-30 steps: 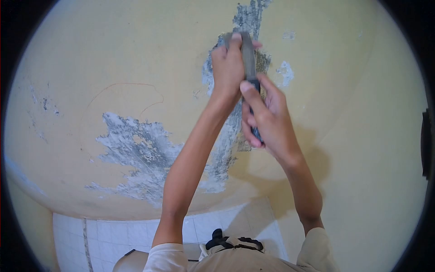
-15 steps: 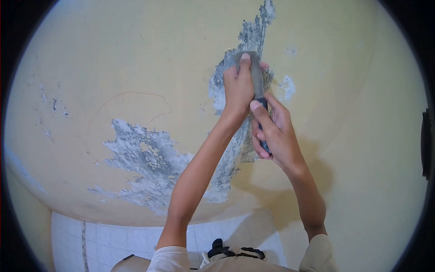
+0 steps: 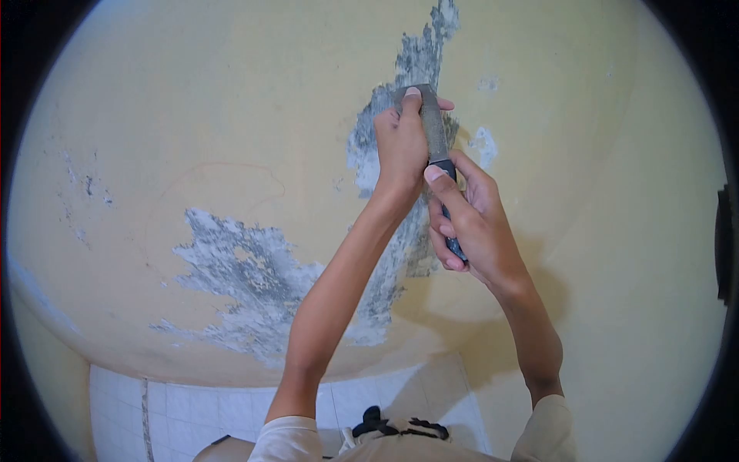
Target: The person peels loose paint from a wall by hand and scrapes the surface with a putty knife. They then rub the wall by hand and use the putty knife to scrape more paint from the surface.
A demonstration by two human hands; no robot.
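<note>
A putty knife (image 3: 436, 135) with a grey metal blade and a dark handle lies against the wall, its blade end pointing up. My left hand (image 3: 402, 146) is closed around the blade, thumb pressed on its face near the top edge, with a fingertip showing past the right side. Lower down, my right hand (image 3: 479, 212) wraps the dark handle, thumb along it. Behind both hands runs a grey, scraped patch (image 3: 418, 61) where the yellow paint is gone. The blade's contact edge against the wall is partly hidden by my left hand.
Another bare grey patch (image 3: 246, 266) spreads at the lower left of the yellow wall (image 3: 231, 100). Small chipped spots (image 3: 483, 146) sit right of the blade. White floor tiles (image 3: 215, 404) show below, and a dark object (image 3: 722, 245) is at the right edge.
The view has shifted slightly, so the wall patches sit a little further left. Both hands keep their hold on the putty knife, which has moved only slightly.
</note>
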